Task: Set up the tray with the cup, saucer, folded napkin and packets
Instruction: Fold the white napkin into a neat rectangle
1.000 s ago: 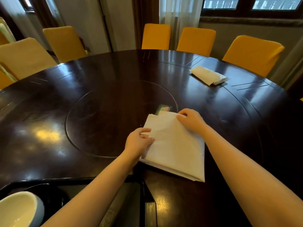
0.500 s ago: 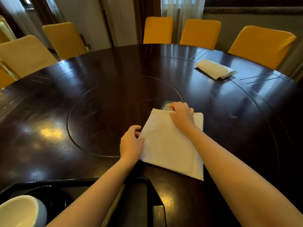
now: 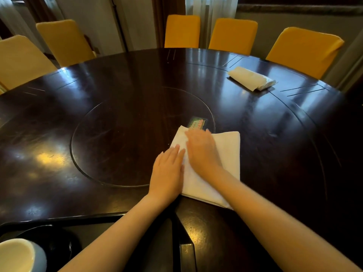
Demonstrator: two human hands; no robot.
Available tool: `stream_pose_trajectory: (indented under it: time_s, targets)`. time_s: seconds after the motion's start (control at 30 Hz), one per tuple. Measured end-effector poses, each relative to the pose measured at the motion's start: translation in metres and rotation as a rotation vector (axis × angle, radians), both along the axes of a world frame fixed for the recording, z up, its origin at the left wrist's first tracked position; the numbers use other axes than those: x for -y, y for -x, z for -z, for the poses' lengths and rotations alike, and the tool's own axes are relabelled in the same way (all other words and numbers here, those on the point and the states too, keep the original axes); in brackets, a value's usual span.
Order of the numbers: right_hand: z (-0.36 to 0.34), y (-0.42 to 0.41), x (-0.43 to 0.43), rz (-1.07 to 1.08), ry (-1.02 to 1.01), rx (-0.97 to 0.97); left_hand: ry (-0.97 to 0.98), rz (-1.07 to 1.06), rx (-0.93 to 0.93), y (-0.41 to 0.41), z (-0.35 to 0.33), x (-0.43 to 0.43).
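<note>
While both flat palms press it, napkin [image 3: 220,154] lies folded (table [image 3: 117,91]).

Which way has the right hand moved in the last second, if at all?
Yes. The right hand slid left across the napkin, from right of the green packet to just in front of it, and now lies flat.

- A round, dark wooden table [image 3: 137,75], glossy, with pale light mirrored on its left and far right parts.
- A circular inset panel [image 3: 117,146] at the table's centre (its rim shows as a thin groove).
- A rolled white cloth [image 3: 249,78] near the table's far right edge.
- Yellow-covered chairs [image 3: 233,35] drawn up round the far edge.
- A sheer white curtain [image 3: 210,6] behind them.
</note>
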State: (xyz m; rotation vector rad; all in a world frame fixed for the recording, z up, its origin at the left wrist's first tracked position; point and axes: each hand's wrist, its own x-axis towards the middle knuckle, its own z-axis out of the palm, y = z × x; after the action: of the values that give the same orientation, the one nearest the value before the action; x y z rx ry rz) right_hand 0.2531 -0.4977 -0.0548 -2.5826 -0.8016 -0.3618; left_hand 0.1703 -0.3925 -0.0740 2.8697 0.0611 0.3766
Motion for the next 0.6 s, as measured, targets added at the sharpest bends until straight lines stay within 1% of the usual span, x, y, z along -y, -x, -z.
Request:
stream_pose_trajectory:
  time_s: [0.03, 0.1, 0.23, 0.4, 0.6]
  targets:
    - [0.005, 0.018, 0.001, -0.034, 0.052, -0.044, -0.065, 0.04, -0.077, -0.002, 0.004, 0.001]
    - [0.02, 0.039, 0.01, -0.016, 0.187, -0.128, -0.146, 0.051, -0.203, -0.005, 0.014, 0.0]
    - [0.037, 0.025, 0.048, 0.137, 0.284, -0.292, -0.124, 0.032, -0.267, -0.01, 0.022, -0.002]
    - [0.039, -0.01, 0.086, 0.267, 0.373, -0.256, -0.119, 0.026, -0.299, -0.01, 0.022, -0.003]
    - [0.037, -0.026, 0.094, 0.274, 0.389, -0.218, -0.139, -0.014, -0.303, -0.006, 0.018, 0.0]
